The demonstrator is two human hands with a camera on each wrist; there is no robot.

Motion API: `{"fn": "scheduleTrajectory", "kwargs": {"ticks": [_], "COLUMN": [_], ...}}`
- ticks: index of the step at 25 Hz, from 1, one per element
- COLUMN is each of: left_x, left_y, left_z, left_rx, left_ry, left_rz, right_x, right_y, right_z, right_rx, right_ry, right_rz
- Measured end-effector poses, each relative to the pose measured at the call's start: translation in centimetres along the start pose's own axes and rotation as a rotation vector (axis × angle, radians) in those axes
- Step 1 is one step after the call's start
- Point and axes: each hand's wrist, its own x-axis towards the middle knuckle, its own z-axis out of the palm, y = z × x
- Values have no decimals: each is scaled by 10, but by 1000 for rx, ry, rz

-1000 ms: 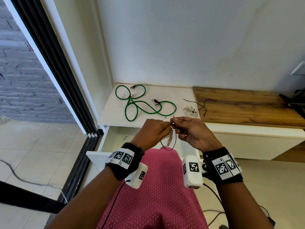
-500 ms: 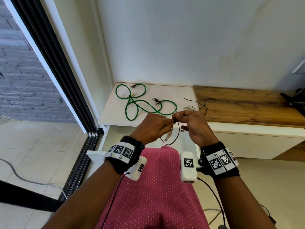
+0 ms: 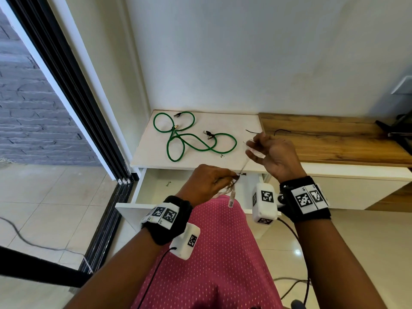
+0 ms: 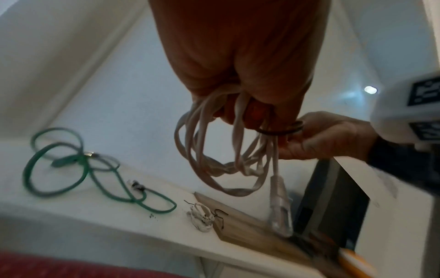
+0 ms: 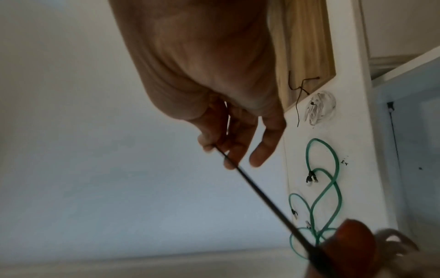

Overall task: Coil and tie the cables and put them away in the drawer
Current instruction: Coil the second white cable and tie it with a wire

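Left hand [image 3: 208, 182]: hovering low before the body, back turned up, fingers [image 4: 259, 114] curling round a bundle of white cable [image 4: 228, 161] and gripping it; forearm reaching forward, wrist wearing a black band. Right hand [image 3: 275, 156]: hanging higher and to the right, back facing the camera, thumb and forefinger pinching the end of a black tie [image 5: 262, 199] and drawing it taut; remaining fingers loosely extending; wrist wearing a black band.
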Motion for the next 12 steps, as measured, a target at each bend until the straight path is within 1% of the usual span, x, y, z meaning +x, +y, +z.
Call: {"fn": "scheduleTrajectory", "kwargs": {"ticks": [2,4,6,9,12], "left_x": [-2,1,7,16,19], "left_y": [-5,-8,-8,-11,-6], "left_z": [1,1,2,-1,-8], "left_rx": [-74,-134,-151,-110,-211], "left_ry": [57,79,107,138,137], "left_rz": [-132,-244,-319,-349,-318], "right_x": [2,0,-4,-12,-16], "right_y": [-5,-5,-5,-9,-15], "right_z": [-1,4,14,29,39], "right_rx": [214,278,308,292,270], "right_ry": [19,27,12,-59,-133], "right_rz": [-3,-32,-65,-145,-189]}}
